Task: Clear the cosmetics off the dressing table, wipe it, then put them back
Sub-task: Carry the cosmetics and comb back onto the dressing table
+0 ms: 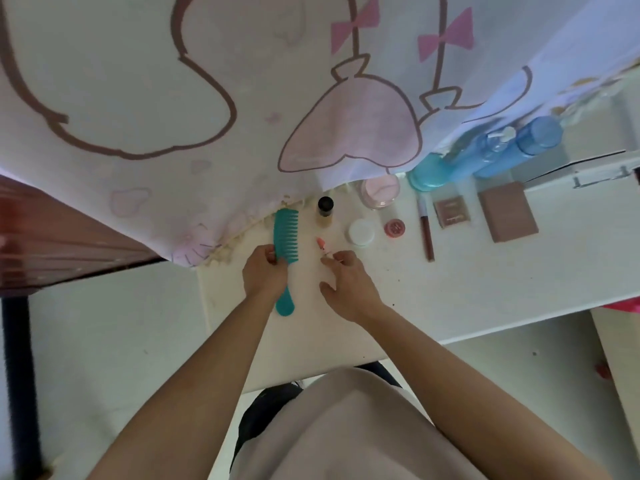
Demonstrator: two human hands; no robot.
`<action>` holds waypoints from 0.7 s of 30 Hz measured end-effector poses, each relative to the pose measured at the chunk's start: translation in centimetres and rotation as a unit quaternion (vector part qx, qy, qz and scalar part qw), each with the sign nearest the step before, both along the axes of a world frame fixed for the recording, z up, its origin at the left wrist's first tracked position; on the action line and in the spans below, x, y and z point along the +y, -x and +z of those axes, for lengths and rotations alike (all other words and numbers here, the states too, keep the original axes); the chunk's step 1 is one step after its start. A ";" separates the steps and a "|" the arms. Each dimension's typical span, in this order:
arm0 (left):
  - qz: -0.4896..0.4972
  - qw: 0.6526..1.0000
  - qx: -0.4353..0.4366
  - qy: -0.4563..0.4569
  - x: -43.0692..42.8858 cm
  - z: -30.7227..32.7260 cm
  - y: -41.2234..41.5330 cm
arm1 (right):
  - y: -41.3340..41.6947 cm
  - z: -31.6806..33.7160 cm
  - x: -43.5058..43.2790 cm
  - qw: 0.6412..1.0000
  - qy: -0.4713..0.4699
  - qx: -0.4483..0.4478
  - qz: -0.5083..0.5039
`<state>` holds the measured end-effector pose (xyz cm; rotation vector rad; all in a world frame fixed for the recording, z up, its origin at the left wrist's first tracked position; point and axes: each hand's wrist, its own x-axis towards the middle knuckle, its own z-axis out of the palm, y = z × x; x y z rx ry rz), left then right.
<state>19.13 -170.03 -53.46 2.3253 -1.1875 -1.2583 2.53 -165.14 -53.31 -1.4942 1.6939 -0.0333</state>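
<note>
On the white dressing table (450, 292) my left hand (265, 271) grips a teal wide-tooth comb (286, 237) around its middle, teeth pointing right. My right hand (346, 285) pinches a small lipstick with a coral tip (321, 244) with its fingertips. Further back lie a foundation bottle with a black cap (325, 211), a white round jar (361, 232), a pink jar (381, 192), a small pink compact (395, 227), a brown lip pencil (426, 233), a small palette (453, 212) and a brown box (508, 212).
A white curtain with pink bows (242, 98) hangs over the table's back left. Several blue bottles (485, 157) stand at the back right before a mirror. A dark wooden frame (52, 237) lies left; pale floor (104, 341) shows below.
</note>
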 end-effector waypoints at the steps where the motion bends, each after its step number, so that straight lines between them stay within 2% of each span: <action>1: -0.029 0.999 -0.017 -0.004 0.2 0.3 -0.2 | 0.1 0.1 -0.1 1.000 -0.008 0.004 0.016; 4: -0.069 0.997 -0.016 -0.040 1.1 0.9 -1.2 | 0.3 0.8 -0.3 0.999 -0.023 0.011 0.040; 7: -0.084 0.995 -0.015 -0.047 1.9 2.2 -2.4 | 0.5 2.5 -0.2 1.000 0.005 0.003 0.009; 10: -0.142 0.981 -0.117 0.058 3.1 5.1 -3.6 | 0.2 4.9 0.1 0.992 0.129 0.010 0.003; 13: -0.194 0.929 -0.238 0.206 4.5 9.0 -5.5 | -1.2 7.3 -0.8 0.959 0.282 0.002 0.043; 15: -0.185 0.905 -0.284 0.258 5.8 11.3 -7.4 | -2.8 8.3 -1.9 0.935 0.346 -0.001 0.083; 17: -0.161 0.886 -0.331 0.282 7.7 12.8 -9.6 | -4.9 8.9 -2.8 0.921 0.367 0.002 0.134; 21: -0.074 0.878 -0.394 0.260 12.8 15.1 -13.6 | -9.8 10.0 -3.3 0.894 0.394 -0.025 0.213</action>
